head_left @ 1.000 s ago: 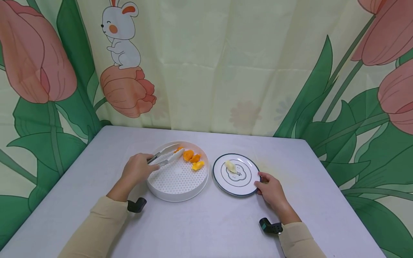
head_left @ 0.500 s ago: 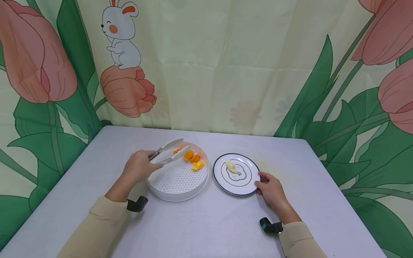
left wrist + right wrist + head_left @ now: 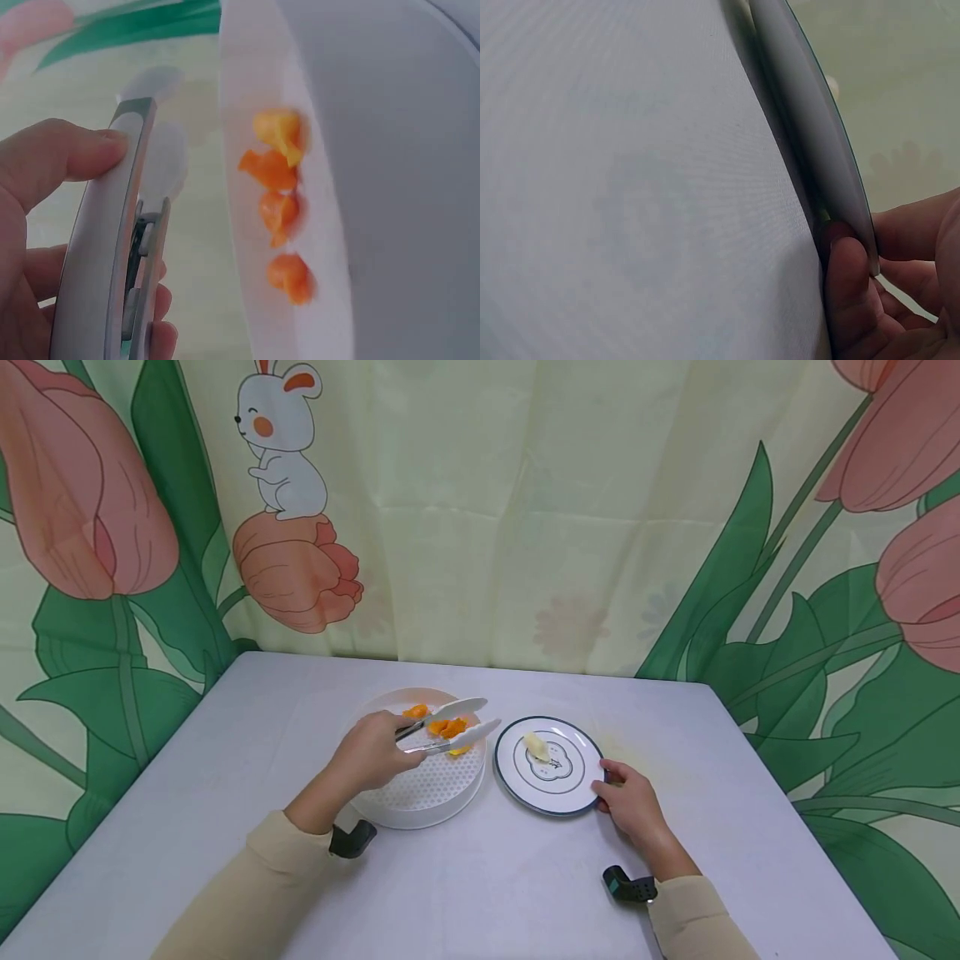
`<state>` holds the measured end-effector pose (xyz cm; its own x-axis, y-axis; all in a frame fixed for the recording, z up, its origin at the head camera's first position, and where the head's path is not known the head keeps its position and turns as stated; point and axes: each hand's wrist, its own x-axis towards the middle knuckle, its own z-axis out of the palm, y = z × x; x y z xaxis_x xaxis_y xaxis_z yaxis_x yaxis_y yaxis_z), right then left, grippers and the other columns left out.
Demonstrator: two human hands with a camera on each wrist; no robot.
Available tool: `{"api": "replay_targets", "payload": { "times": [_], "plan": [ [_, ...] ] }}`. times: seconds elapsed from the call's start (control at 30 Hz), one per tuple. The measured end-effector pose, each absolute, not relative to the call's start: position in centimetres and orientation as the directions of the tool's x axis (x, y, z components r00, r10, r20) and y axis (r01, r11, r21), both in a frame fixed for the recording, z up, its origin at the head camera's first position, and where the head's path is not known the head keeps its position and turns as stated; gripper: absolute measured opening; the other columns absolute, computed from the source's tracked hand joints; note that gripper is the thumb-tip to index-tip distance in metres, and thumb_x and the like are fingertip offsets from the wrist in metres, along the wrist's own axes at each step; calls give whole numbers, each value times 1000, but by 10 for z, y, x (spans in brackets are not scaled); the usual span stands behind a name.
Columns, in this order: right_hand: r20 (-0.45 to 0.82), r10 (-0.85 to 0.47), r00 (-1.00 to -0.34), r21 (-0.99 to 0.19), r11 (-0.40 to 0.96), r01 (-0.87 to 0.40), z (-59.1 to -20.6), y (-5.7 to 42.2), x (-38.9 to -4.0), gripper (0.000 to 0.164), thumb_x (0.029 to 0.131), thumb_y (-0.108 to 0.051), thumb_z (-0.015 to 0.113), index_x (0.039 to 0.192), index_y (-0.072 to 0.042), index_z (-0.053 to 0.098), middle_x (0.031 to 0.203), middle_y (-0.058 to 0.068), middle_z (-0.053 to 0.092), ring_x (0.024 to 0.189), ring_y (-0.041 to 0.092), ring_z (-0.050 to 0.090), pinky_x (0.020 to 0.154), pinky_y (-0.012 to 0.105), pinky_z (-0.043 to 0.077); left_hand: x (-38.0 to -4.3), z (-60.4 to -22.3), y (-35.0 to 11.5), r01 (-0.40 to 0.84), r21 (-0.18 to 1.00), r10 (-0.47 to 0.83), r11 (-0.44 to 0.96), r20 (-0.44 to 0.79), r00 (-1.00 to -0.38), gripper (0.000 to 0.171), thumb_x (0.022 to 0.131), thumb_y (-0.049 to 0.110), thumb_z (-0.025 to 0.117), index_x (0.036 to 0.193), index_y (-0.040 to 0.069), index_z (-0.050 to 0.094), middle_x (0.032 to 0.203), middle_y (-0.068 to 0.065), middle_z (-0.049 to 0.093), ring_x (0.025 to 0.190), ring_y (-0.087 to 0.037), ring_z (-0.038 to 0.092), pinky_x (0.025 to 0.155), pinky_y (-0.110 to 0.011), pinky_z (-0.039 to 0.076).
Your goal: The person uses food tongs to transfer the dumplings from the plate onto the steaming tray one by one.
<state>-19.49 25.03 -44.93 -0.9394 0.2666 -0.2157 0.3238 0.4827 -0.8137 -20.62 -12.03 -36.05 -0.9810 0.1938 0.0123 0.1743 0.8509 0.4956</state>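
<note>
In the head view my left hand [image 3: 375, 752] grips metal tongs [image 3: 474, 732] with white tips. The tips stand apart with nothing seen between them, over the right side of a round white perforated tray [image 3: 420, 818]. Several small orange pieces [image 3: 416, 711] and a yellow piece [image 3: 459, 751] lie in the tray, partly hidden by the tongs. The left wrist view shows the yellow piece [image 3: 277, 129] in a row with the orange ones. My right hand [image 3: 633, 806] pinches the rim of a white plate [image 3: 562, 797] with a dark blue edge. A pale yellow piece [image 3: 536, 747] lies on that plate.
A white cloth covers the table [image 3: 465, 893]. Behind it hangs a printed curtain [image 3: 480, 527] with tulips and a rabbit. The tray stands close to the plate's left side. Black devices [image 3: 352, 840] are worn on both wrists.
My left hand has moved to the right across the tray with the tongs, whose tips are now near the tray's right rim. The right hand and plate have stayed in place.
</note>
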Motion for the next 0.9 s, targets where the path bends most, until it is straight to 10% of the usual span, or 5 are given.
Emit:
{"api": "replay_targets", "payload": {
  "times": [0.5, 0.9],
  "plan": [
    [-216, 258, -942, -819, 477, 318, -447, 250, -193, 51, 101, -11, 56, 149, -2, 43, 142, 24, 45, 90, 23, 59, 70, 24, 53, -225, -361, -80, 415, 447, 411, 793, 112, -905, 29, 79, 19, 78, 105, 6, 75, 82, 2, 66, 75, -17, 52, 64, -30, 44],
    [-217, 259, -941, -821, 473, 319, -447, 250, -193, 52, 101, -12, 57, 149, -2, 43, 144, 24, 43, 94, 25, 59, 69, 21, 52, -235, -362, -57, 363, 503, 413, 784, 13, -910, 26, 81, 14, 78, 105, 7, 77, 71, 3, 62, 62, -16, 50, 54, -26, 38]
  ]
}}
